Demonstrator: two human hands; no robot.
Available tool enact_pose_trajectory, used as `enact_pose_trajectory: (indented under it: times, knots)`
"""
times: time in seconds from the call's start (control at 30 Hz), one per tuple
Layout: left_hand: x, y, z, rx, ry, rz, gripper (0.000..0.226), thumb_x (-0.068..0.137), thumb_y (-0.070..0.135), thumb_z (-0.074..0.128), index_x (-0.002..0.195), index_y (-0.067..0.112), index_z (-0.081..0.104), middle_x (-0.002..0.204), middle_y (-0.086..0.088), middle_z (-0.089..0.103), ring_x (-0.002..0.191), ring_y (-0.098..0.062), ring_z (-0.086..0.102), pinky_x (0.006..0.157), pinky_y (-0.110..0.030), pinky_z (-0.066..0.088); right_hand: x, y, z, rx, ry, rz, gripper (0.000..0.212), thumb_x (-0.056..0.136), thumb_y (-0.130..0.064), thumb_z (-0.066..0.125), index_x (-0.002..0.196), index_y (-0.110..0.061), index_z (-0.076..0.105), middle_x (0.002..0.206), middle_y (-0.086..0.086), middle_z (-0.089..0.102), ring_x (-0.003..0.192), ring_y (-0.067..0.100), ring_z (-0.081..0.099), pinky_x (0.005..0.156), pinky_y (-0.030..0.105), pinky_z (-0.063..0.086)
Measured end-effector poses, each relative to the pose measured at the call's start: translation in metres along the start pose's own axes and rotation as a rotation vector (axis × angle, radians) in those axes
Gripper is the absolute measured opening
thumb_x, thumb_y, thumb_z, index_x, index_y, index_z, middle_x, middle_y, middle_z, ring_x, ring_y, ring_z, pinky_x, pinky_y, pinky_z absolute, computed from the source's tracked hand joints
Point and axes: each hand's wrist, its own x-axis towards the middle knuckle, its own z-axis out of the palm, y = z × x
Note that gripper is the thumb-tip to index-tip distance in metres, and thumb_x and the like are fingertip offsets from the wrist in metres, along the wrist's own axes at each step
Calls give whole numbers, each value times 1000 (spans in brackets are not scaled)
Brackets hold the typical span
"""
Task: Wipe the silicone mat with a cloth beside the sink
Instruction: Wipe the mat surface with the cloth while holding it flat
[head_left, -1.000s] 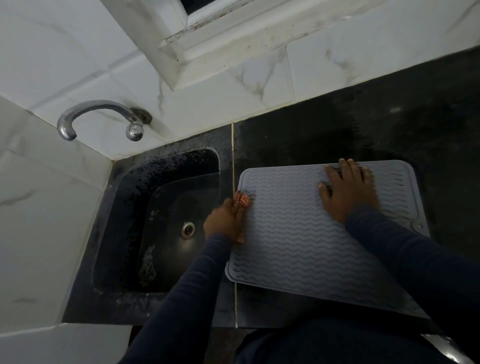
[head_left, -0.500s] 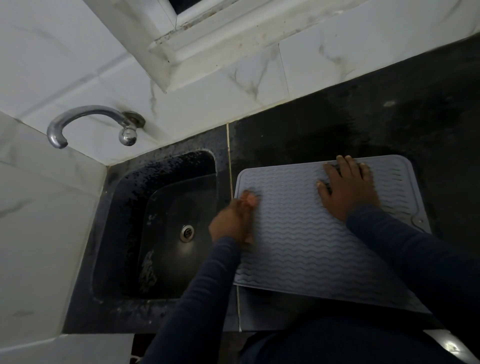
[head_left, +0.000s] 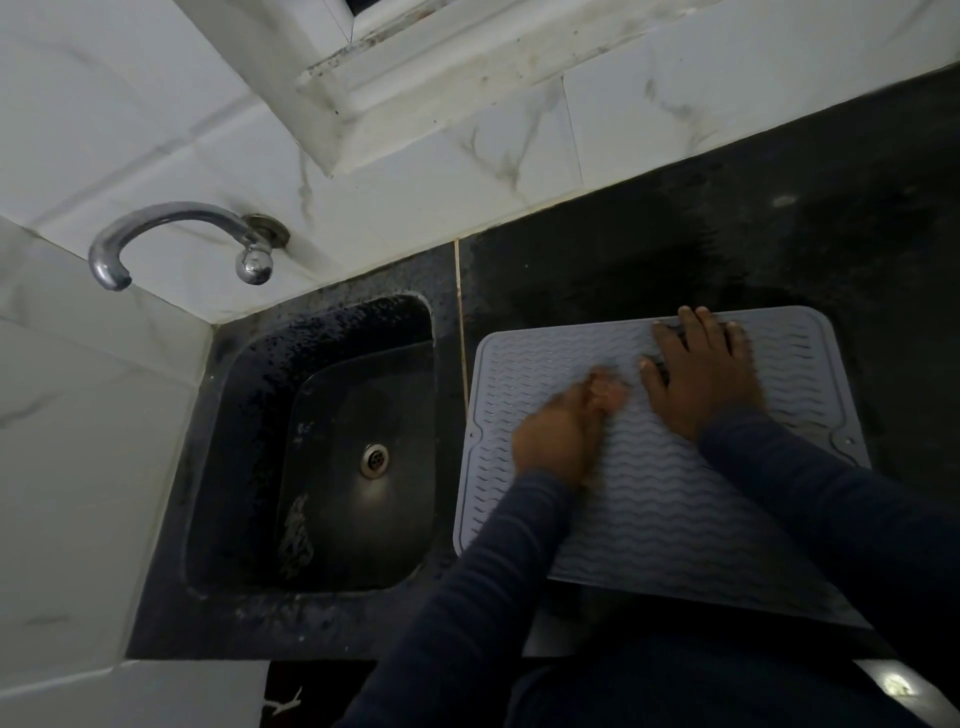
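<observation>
One grey silicone mat, ribbed with wavy lines, lies flat on the dark countertop just to the right of the sink, its near edge reaching the counter's front. It looks thin, soft and floppy, probably light and inclined to slide on a wet surface, so pinning it flat seems wiser than gripping an edge. The right hand does just that: fingers spread wide, palm pressed on the mat's far half. The left hand is motion-blurred over the mat's middle, bunched around something pinkish — likely the one cloth, though it is too smeared to be sure. Both arms wear dark blue sleeves. Beyond, there is one sink with one drain, and one curved chrome tap on the white marbled tiles.
</observation>
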Motion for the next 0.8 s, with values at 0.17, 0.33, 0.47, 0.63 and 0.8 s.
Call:
enact_pose_trajectory:
  times: [0.17,0.33,0.47,0.63,0.8]
  knots:
    - [11,-89,-32,96,74,-363,36,93,55,42,104,22,50,97,-10,64,89,-34,62,73,-37,44,0,1,1,25,15,-12,60,99,-50,30,151,-19,31,160,14,20,148,30,13,119,48,3]
    - [22,-54,-23,-10,116,-382,46,97,55,35,129,25,47,100,-7,65,88,-25,62,82,-38,48,1,0,3,11,27,-3,61,98,-50,24,151,-19,31,160,14,21,148,30,14,119,49,3]
    - [14,16,8,-111,53,-85,43,100,47,35,135,24,42,94,1,64,76,-14,57,81,-38,52,1,-2,3,-9,7,12,62,98,-52,24,152,-21,25,161,12,16,149,28,10,120,48,2]
    - [16,-16,-4,46,-5,-46,38,98,50,37,124,25,50,98,0,63,86,-19,61,72,-31,45,1,0,3,-1,8,1,62,98,-52,27,152,-20,27,160,13,18,149,29,12,120,49,4]
    - [25,-104,-42,163,40,-350,35,94,56,39,106,25,50,96,-6,65,89,-30,63,76,-37,47,2,2,3,20,27,-8,65,96,-52,20,150,-19,32,159,15,23,148,31,15,120,50,6]
